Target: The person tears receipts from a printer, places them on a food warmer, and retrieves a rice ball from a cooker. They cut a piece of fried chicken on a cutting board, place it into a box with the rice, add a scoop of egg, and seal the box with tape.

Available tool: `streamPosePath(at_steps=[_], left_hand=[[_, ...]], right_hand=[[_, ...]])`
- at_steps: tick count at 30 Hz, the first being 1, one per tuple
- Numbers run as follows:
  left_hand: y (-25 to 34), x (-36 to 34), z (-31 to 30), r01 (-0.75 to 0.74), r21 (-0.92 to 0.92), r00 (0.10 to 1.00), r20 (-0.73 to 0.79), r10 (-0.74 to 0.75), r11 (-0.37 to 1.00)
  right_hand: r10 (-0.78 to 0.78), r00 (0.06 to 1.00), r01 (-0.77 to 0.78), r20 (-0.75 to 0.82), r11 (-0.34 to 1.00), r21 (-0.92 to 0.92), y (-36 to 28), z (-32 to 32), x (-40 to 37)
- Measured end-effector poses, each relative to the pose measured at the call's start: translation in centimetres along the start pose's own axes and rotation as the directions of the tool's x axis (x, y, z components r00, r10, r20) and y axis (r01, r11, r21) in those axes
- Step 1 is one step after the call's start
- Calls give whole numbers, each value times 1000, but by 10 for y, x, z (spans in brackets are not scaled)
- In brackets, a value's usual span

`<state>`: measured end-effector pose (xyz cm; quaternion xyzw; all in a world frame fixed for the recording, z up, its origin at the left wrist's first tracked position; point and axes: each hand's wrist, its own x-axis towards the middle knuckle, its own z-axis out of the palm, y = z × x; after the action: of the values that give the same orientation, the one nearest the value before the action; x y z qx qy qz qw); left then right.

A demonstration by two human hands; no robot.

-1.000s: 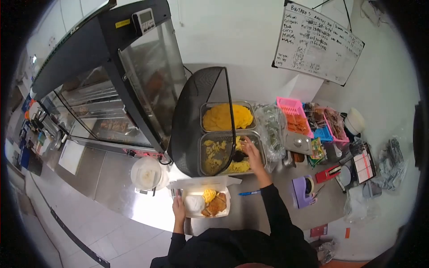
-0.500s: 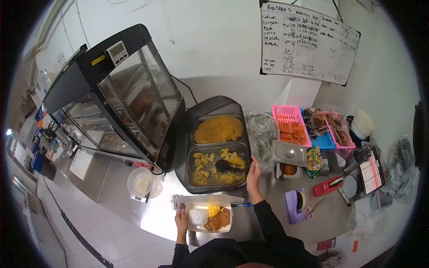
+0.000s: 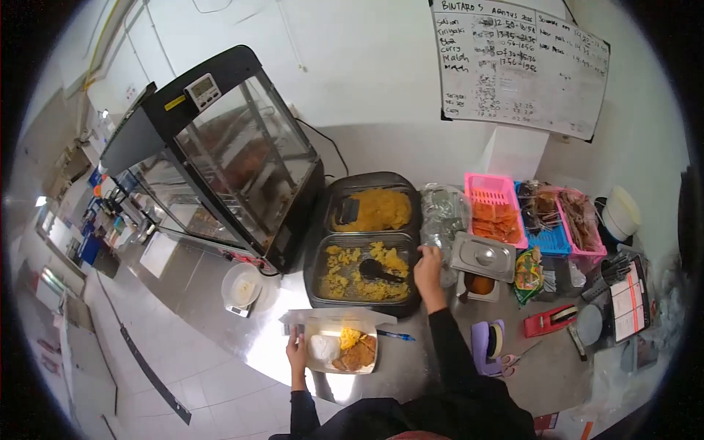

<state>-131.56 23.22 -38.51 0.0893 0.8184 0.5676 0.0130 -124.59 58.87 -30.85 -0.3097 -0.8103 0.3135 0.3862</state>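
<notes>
My left hand (image 3: 296, 350) grips the left side of an open meal box (image 3: 320, 367). White rice (image 3: 323, 348), yellow egg (image 3: 349, 337) and browned fried pieces (image 3: 358, 356) lie in the box. My right hand (image 3: 429, 275) is closed at the right rim of a large black tray (image 3: 312, 282), with its fingertips at the edge. The tray's near compartment holds scattered scrambled egg (image 3: 341, 258) and a black spoon (image 3: 378, 271). In the far compartment lies a yellow-orange food mass (image 3: 378, 209) with a dark utensil at its left.
A glass warming cabinet (image 3: 253, 161) stands left of the tray, near a bowl on a scale (image 3: 241, 287). On the right are a plastic bag (image 3: 444, 213), pink basket (image 3: 493, 192), lidded steel container (image 3: 482, 255), purple tape dispenser (image 3: 482, 348), red stapler-like tool (image 3: 546, 321) and scissors (image 3: 510, 361).
The black tray has turned and sits straighter beside the cabinet. My right hand's fingers have curled in and moved farther up its right rim. The whole view has shifted slightly.
</notes>
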Motion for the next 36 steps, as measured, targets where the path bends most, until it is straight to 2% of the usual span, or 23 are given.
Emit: streamPosePath(at_steps=[1, 2, 4, 7, 8, 9, 10, 12, 14, 15, 17, 21, 23, 24, 25, 26, 27, 29, 31, 33, 34, 35, 36], left_hand=[[-3, -1, 1, -29, -1, 1000, -10, 29, 1000], [-5, -2, 3, -58, -3, 998, -17, 58, 998], [-6, -1, 8, -182, 6, 981, -73, 181, 983], [5, -3, 8, -14, -86, 999, -53, 9, 996], [8, -5, 6, 89, -142, 995, -29, -94, 986], [4, -5, 7, 8, -145, 998, -53, -16, 989], [4, -4, 7, 15, -146, 998, -51, -22, 989], [1, -4, 9, 24, -199, 997, -66, -38, 980], [-7, -1, 9, -17, -139, 997, -78, 6, 990], [-5, -1, 7, 8, -139, 996, -82, -20, 990], [0, -4, 7, -4, -132, 998, -66, -5, 991], [4, -4, 4, 64, -103, 997, -32, -67, 993], [8, -6, 1, 64, -81, 998, -24, -66, 995], [8, -4, 2, 58, -56, 998, -17, -59, 997], [-2, -4, 7, 0, -182, 999, -51, -10, 983], [-1, -3, 7, 0, -183, 999, -52, -10, 983], [3, -3, 5, 48, -173, 998, -21, -53, 984], [1, -2, 5, 49, -150, 999, 4, -49, 988], [0, -2, 2, -6, -92, 1000, 27, 8, 996], [5, -2, 0, -66, -43, 996, 59, 68, 997], [13, -3, -2, -118, 139, 988, 115, 103, 983], [21, -3, -4, -181, 313, 976, 175, 131, 932], [26, -3, -4, -194, 309, 972, 187, 140, 931]], right_hand=[[-16, 1000, 15, -26, 999, -35, 8, 6, 11], [-21, 998, 37, 58, 961, -276, 31, 20, 23], [264, 938, -129, 225, 868, -480, 43, 28, 38], [212, 969, -111, 123, 827, -551, 55, 40, 33], [385, 903, -238, 192, 819, -523, 56, 39, 38], [541, 799, -362, 264, 783, -506, 51, 36, 42], [542, 793, -354, 278, 781, -515, 52, 38, 45], [316, 891, -73, 326, 808, -584, 58, 38, 44], [201, 919, 128, 338, 660, -740, 78, 53, 43], [206, 910, 145, 359, 653, -743, 67, 50, 40], [-13, 984, 122, 177, 775, -619, 28, 21, 36], [-23, 963, 161, 267, 847, -507, -19, -16, 33], [-285, 953, 303, 105, 914, -268, -64, -45, 7], [-309, 946, 322, 98, 930, -176, -92, -61, -8], [-330, 940, 337, 89, 938, -82, -120, -75, -26], [-301, 937, 287, 178, 953, 97, -145, -83, -45], [-282, 921, 210, 268, 940, 267, -164, -84, -64], [-539, 733, 423, 414, 838, 344, -164, -55, -95], [-611, 608, 511, 506, 790, 339, -151, -4, -127], [-625, 480, 648, 616, 726, 232, -133, 40, -145], [-618, 490, 646, 615, 731, 220, -123, 52, -151], [-670, 484, 747, 562, 651, 132, -115, 62, -155], [-720, 467, 828, 513, 560, 33, -115, 63, -156]])
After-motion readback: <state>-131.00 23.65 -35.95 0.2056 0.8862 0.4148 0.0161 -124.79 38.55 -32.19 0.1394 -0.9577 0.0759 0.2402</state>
